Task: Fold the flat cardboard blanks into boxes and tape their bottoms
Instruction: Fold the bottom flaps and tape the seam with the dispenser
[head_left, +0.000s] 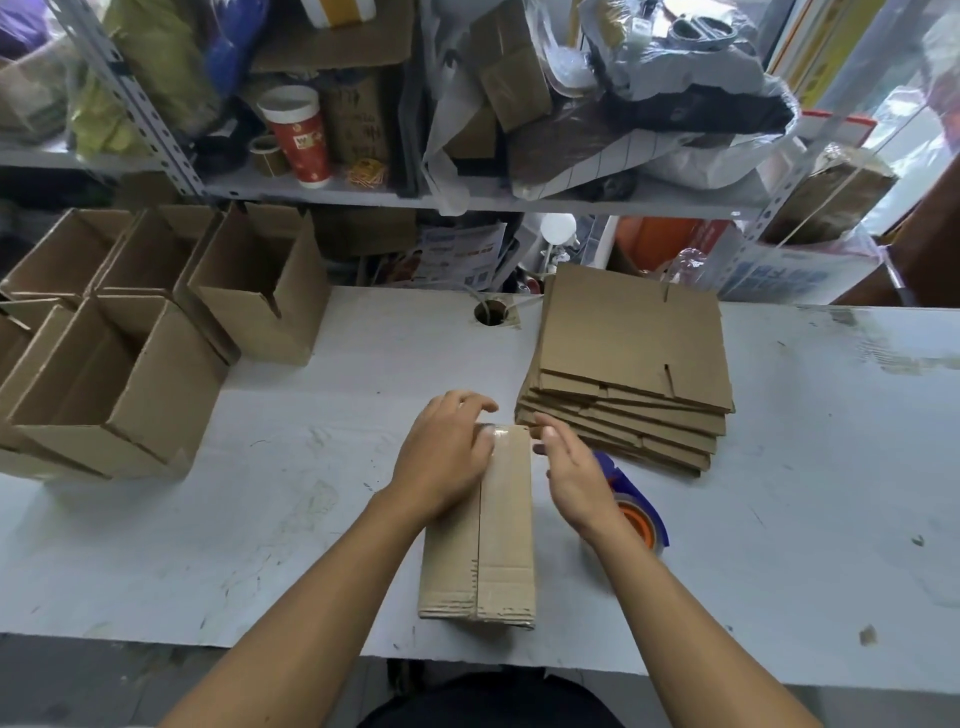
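Cardboard box (480, 525), centre of the frame, lower middle: stands bottom-up on the white table (311, 493), flaps closed, seam running away from the viewer, clear tape along it and glinting at the far edge. Likely inverted so the bottom faces the hands for taping.

Left hand (441, 457): fingers straight, laid flat on the far left part of the box bottom, fingertips at the taped far edge; appears to be pressing the tape down and steadying the box. It grips nothing.

Right hand (571, 467): fingers extended and relaxed, holding nothing, edge-on just beside the box's right side near the far corner; whether it touches the cardboard cannot be told.

Tape dispenser (636, 506): blue with an orange core, lying on the table right of centre, partly behind the right wrist; set down within reach, presumably for the next seam.

Flat blanks (631, 358): a stack, right of centre, upper middle, close to the right hand for pickup.

Finished boxes (130, 332): several, open side up, grouped at the left edge, clear of the work area.

Shelving (332, 195): cluttered, across the top of the frame.
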